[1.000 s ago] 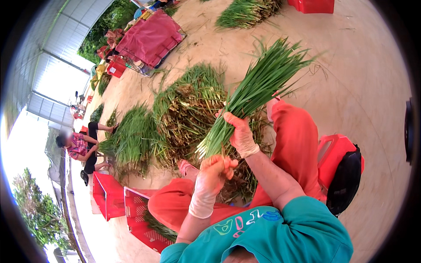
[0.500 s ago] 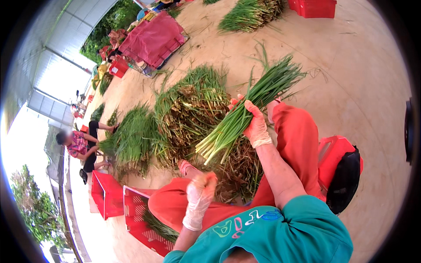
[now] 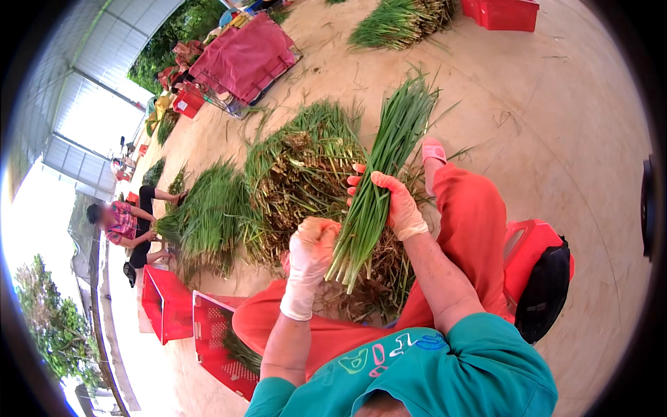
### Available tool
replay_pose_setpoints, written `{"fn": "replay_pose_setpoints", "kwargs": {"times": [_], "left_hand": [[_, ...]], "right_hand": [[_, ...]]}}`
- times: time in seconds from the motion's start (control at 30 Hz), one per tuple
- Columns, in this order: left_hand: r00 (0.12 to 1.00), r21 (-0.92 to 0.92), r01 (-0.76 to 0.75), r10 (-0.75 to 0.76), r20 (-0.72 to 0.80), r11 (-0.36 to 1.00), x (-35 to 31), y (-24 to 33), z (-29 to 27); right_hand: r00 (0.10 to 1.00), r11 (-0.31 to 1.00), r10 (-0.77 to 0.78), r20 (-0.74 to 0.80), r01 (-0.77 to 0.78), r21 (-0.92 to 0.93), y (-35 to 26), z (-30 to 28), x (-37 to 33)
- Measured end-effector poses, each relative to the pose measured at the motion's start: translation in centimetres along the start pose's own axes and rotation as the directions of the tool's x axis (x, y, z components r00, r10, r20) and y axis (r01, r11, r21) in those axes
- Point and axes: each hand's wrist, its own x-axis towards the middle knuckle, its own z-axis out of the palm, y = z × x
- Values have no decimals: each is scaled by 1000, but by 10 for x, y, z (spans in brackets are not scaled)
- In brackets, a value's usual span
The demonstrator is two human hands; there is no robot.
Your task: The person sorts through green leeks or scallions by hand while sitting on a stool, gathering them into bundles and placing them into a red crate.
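My gloved right hand point(image 3: 397, 203) is wrapped round a bunch of garlic chives point(image 3: 379, 174), its green leaves pointing up and away and its pale stem ends down toward my lap. Close to the left of those stem ends, my gloved left hand point(image 3: 310, 249) is closed in a fist. Whatever it may hold is hidden by the fingers. In front of me lies a large heap of uncleaned chives point(image 3: 299, 174), brown at the roots. Brownish scraps point(image 3: 379, 285) lie below the bunch, between my legs.
To my left stand a red crate point(image 3: 169, 306) and another red crate point(image 3: 219, 340) with greens inside. A second chive pile point(image 3: 212, 212) lies ahead-left, where a co-worker point(image 3: 124, 222) sits. A red stool point(image 3: 531, 254) with a black bag point(image 3: 544, 292) is at my right.
My right hand has swung the bunch leftward and more upright, stem ends lower. My left fist has risen and come close to the stem ends.
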Motion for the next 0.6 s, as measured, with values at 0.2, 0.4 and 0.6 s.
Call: {"fn": "replay_pose_setpoints", "kwargs": {"times": [0.2,0.4,0.6], "left_hand": [[987,-401,158,-156,39,902,-12,-3,-27],[913,444,-406,332,238,799,-13,-21,17],[995,-441,80,-100,-21,894,-6,6,-2]], "right_hand": [[999,1000,22,-30,-22,6,3,3,-2],[986,989,145,-76,-144,24,11,4,0],[975,978,207,-75,-208,-1,13,-4,-1]]}}
